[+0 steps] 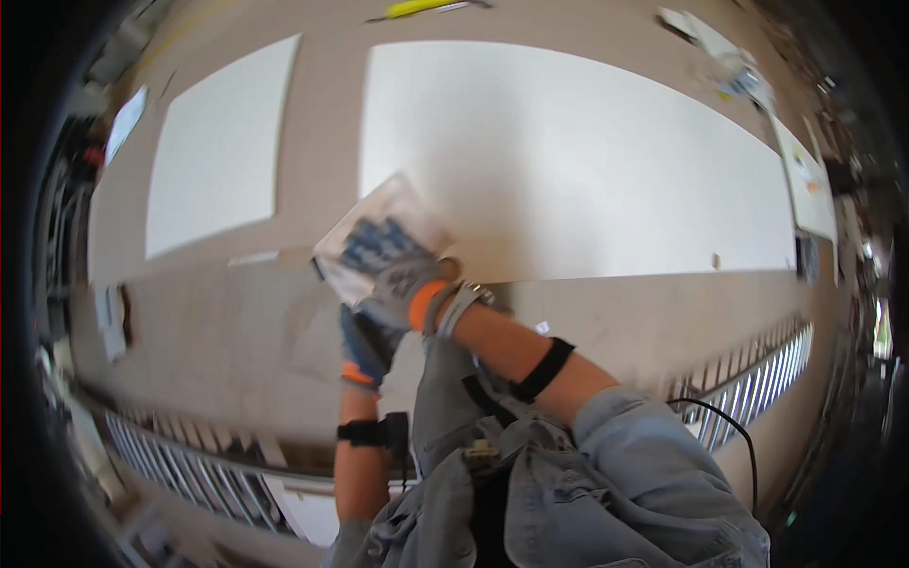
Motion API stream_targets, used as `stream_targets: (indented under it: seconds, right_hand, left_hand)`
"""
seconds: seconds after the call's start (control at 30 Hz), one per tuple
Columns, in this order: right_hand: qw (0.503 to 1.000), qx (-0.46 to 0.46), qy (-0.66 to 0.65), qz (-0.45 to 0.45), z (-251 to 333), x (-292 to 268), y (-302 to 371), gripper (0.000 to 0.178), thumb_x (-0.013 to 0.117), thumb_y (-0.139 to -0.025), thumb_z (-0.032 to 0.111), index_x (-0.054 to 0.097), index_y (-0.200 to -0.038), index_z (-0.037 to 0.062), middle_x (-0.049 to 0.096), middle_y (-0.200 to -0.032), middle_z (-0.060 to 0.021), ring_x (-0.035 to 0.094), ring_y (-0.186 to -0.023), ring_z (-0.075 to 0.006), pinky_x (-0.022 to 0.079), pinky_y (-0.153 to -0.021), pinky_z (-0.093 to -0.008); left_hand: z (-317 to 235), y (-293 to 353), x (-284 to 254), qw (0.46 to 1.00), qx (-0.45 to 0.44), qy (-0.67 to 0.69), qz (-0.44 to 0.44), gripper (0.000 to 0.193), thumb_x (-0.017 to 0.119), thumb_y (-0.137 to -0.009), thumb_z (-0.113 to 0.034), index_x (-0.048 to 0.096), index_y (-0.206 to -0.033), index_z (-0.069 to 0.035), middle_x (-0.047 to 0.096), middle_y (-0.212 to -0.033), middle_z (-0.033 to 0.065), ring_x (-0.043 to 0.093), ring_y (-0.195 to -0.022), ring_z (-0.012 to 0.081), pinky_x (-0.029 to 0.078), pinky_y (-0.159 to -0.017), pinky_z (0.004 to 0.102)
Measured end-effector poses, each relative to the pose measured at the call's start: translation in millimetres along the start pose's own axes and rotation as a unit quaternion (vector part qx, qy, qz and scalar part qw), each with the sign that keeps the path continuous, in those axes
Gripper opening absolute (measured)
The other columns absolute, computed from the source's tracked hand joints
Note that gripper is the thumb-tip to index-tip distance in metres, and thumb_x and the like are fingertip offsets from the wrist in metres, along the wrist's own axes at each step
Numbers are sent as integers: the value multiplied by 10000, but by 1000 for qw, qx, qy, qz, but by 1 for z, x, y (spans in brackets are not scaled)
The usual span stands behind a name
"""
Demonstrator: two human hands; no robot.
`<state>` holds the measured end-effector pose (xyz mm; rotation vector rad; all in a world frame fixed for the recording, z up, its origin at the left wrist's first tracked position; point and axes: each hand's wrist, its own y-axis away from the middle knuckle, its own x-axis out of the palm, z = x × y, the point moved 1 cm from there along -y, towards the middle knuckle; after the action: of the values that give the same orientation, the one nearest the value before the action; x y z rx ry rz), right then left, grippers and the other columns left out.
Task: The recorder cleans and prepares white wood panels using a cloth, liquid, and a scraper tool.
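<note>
Your right hand (390, 268) is the nearer one: its fingers are extended flat over the pale piece (402, 202), which lies slanted beneath, by the large white panel's (644, 170) near left corner. Your left hand (369, 343) is lower, partly hidden; its grip I cannot tell.

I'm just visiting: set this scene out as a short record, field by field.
Right hand: grey-and-blue glove, orange cuff; fingers over a pale pinkish flat piece
Left hand: similar glove, partly hidden; grip unclear
Right side: large white flat panel
Left side: smaller white flat panel
Far edge: slender bright-yellow object
Beneath panels: brownish flat surface
</note>
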<state>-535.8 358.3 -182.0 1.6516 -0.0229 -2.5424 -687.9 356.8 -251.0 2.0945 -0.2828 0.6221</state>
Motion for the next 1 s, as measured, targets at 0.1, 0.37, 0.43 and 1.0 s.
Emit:
stream_targets:
  seconds: [0.1,0.37,0.43,1.0]
  right_hand:
    - [997,0,-81,21,-30,-18,34,697,497,-845,440,297,-1444,144,250,-1504,-125,120,-1421,-298,41,-1159,-435]
    - [842,506,161,-94,-202,-72,290,728,453,-860,468,255,-1445,82,235,-1498,-175,167,-1408,-307,96,-1140,-453]
    - [771,595,145,-174,-220,-84,316,648,425,-875,444,360,-1388,54,317,-1441,-210,267,-1359,-333,155,-1120,-463]
    - [875,369,220,-221,-491,-153,276,446,499,-798,338,548,-1183,118,549,-1192,-95,462,-1137,-304,312,-994,-497]
  left_hand:
    - [-26,-17,-18,998,-13,-57,21,650,368,-889,-644,532,-1230,-115,613,-1118,71,575,-1003,245,456,-889,371]
    - [-24,-8,43,970,122,-200,63,576,479,-919,-494,460,-1292,-55,573,-1191,50,570,-997,186,451,-862,296]
    - [-4,-22,43,967,182,-175,33,551,478,-936,-453,461,-1275,-19,570,-1195,64,571,-1024,194,455,-873,303]
    - [192,57,208,985,-80,-155,17,458,524,-878,-557,573,-1035,-130,596,-873,31,563,-821,198,473,-751,304]
